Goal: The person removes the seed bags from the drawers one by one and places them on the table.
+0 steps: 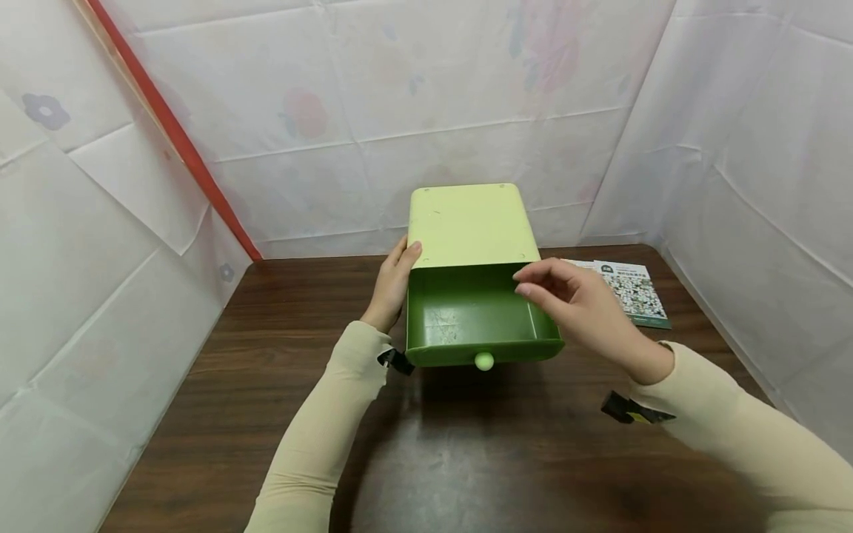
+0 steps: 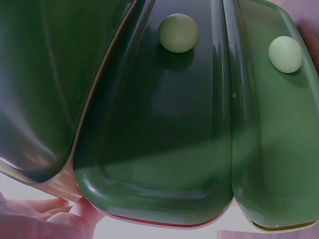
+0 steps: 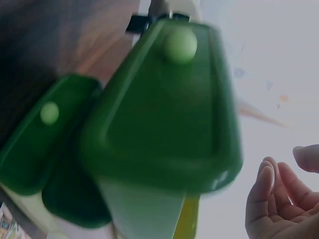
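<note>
Pale sheeting (image 1: 373,81) with faded flower prints walls in your workspace, and a red strip (image 1: 169,133) slants down its left side. Before you stretches a dark wood-grained table (image 1: 426,459), glossy near the front. Toward its back stands the green cabinet (image 1: 469,222), its top drawer (image 1: 436,356) pulled out. Your left hand (image 1: 389,292) rests along the cabinet's left side, fingers extended. Your right hand (image 1: 586,303), loosely curved and holding nothing, hovers by the drawer's right edge, near printed leaflets (image 1: 638,292).
</note>
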`<state>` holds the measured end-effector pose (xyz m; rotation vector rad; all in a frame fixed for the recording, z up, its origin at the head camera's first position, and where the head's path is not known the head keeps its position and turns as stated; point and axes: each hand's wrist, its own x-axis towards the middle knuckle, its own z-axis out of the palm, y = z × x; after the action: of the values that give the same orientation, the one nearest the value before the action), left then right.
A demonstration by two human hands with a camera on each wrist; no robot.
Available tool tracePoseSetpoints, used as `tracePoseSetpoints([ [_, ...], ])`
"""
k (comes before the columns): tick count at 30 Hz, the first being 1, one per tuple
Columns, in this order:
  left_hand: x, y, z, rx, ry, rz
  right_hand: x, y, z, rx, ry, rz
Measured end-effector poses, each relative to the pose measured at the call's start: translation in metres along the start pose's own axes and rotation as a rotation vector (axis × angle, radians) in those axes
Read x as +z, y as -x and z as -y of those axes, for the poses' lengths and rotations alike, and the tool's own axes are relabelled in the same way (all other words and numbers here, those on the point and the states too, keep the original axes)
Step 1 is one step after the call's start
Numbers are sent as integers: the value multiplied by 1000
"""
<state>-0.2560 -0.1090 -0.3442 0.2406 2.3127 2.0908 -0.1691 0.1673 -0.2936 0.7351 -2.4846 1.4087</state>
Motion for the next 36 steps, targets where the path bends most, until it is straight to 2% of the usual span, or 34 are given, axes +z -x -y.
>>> tracePoseSetpoints([
  [7,-4,-14,22,7,-3,-11,12,15,13,-30,-108,158],
  [17,-3,-14,22,-1,-1,-25,31,38,13,-7,-260,337],
  [23,-4,-15,20,-18,-12,-8,43,48,4,97,-291,417],
  [32,-2,-14,22,14,-4,-30,58,52,-18,253,-362,535],
  [36,0,-4,6,6,3,-19,65,50,-27,342,-416,529],
])
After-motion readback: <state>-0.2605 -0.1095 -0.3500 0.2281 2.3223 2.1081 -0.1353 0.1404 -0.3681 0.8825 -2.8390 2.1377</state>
